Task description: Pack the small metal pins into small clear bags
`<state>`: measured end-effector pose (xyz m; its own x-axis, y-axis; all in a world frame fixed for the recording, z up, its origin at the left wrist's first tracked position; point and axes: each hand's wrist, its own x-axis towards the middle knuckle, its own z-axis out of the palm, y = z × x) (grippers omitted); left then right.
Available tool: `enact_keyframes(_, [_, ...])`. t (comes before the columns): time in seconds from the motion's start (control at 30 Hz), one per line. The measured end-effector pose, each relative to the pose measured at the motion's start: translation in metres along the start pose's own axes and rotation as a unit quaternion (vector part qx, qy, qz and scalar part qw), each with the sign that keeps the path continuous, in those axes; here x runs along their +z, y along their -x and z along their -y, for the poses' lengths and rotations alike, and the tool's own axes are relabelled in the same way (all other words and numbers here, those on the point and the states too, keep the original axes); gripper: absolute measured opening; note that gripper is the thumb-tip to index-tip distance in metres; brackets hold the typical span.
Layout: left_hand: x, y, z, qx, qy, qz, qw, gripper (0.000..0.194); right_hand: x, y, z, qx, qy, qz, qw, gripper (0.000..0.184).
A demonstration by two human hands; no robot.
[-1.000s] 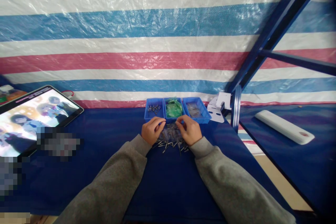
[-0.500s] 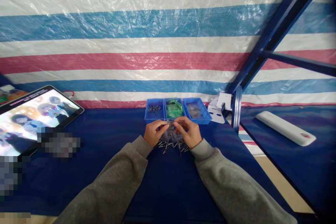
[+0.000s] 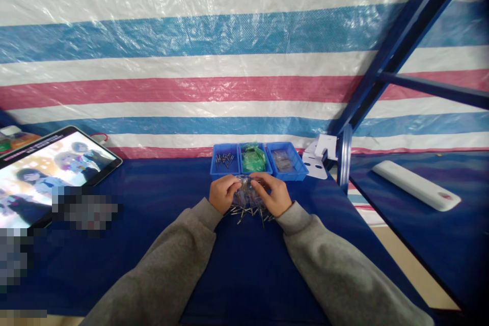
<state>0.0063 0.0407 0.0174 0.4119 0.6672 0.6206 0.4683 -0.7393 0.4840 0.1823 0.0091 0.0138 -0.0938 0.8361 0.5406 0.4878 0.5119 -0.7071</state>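
My left hand and my right hand are close together in front of the trays, both with fingers pinched. Between their fingertips is a small clear plastic bag, its far edge near the middle tray. What else the fingers may hold is too small to tell. Under and just in front of the hands lies a heap of clear plastic bags, partly covered by them. Several thin metal pins stick out toward me from the heap, scattered on the dark blue table.
Behind my hands stand a blue tray with metal pins, one with green plastic bags and one with clear bags. Cut white card lies right of them. A tablet is at left, a white oblong device at right.
My fingertips have drawn slightly apart and curled more around the bag's edges. The trays and the pins on the table have not moved.
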Motion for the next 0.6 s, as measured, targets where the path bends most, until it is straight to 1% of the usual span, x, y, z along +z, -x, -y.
enact_keyframes(0.07, [-0.0018,-0.0005,-0.0028,-0.003,-0.004,-0.019,1.000,0.025,-0.0007,0.0005,0.0009,-0.003,-0.008,0.003,1.000,0.026])
enact_keyframes(0.13, [-0.0031,-0.0013,-0.0056,-0.030,0.016,-0.028,0.999,0.025,-0.0012,0.0009,0.0015,-0.021,-0.015,-0.002,1.000,0.031])
enact_keyframes(0.2, [-0.0034,-0.0020,-0.0073,-0.073,0.069,-0.009,0.995,0.025,-0.0014,0.0012,0.0013,-0.048,-0.009,-0.007,0.999,0.033])
enact_keyframes(0.3, [-0.0017,-0.0022,-0.0073,-0.127,0.169,0.030,0.977,0.027,-0.0013,0.0015,-0.0009,-0.079,0.020,-0.014,0.997,0.027])
enact_keyframes(0.37, [-0.0001,-0.0019,-0.0066,-0.146,0.212,0.043,0.965,0.028,-0.0011,0.0014,-0.0027,-0.092,0.042,-0.023,0.995,0.022])
enact_keyframes(0.43, [0.0007,-0.0017,-0.0063,-0.152,0.226,0.054,0.961,0.029,-0.0012,0.0012,-0.0033,-0.096,0.055,-0.030,0.993,0.019])
enact_keyframes(0.47, [0.0007,-0.0018,-0.0064,-0.153,0.224,0.048,0.961,0.028,-0.0013,0.0009,-0.0031,-0.096,0.059,-0.036,0.993,0.017])
enact_keyframes(0.53, [-0.0002,-0.0027,-0.0072,-0.147,0.207,0.006,0.967,0.021,-0.0018,0.0001,-0.0016,-0.096,0.059,-0.047,0.993,0.015])
enact_keyframes(0.6, [-0.0015,-0.0038,-0.0082,-0.125,0.182,-0.038,0.975,0.025,-0.0020,-0.0008,0.0001,-0.098,0.051,-0.047,0.993,0.014])
